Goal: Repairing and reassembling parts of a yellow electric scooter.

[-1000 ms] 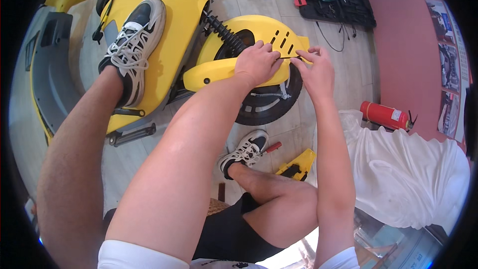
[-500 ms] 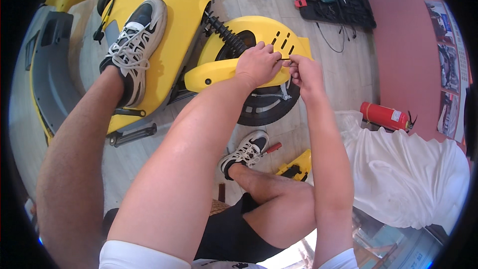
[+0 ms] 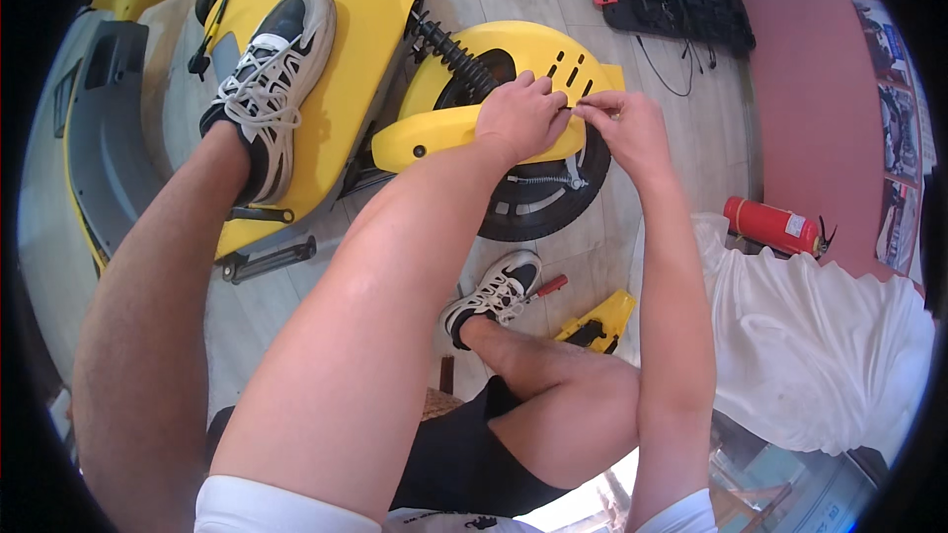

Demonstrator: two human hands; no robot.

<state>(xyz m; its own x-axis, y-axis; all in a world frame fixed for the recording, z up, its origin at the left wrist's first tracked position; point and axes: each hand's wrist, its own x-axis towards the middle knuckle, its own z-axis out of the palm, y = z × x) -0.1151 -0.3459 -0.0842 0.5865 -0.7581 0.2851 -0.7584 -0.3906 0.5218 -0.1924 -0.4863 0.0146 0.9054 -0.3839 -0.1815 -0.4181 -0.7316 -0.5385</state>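
Note:
A yellow scooter [image 3: 375,30] lies on its side, its rear wheel [image 3: 543,202] partly under a yellow slotted cover [image 3: 504,42]. My left hand [image 3: 521,120] is closed at the cover's outer end, back of the hand up; its curled fingers hide what they grip. Close beside it, my right hand [image 3: 629,135] pinches thumb and forefinger on a thin dark rod that barely shows between the two hands. The rod's kind cannot be made out. A black spring shock absorber [image 3: 456,57] runs toward the wheel, left of my hands.
My shoe [image 3: 279,69] rests on the scooter body. A black tool case [image 3: 726,10] lies at the far right. On the floor are a red-handled tool [image 3: 550,285] and a yellow part [image 3: 602,324]. Right stand a white cloth [image 3: 800,355] and a red fire extinguisher [image 3: 775,225].
My right hand has turned, with its fingers now more stretched and its wrist further right. Less of the thin dark rod shows between the hands. My left hand stays at the yellow cover.

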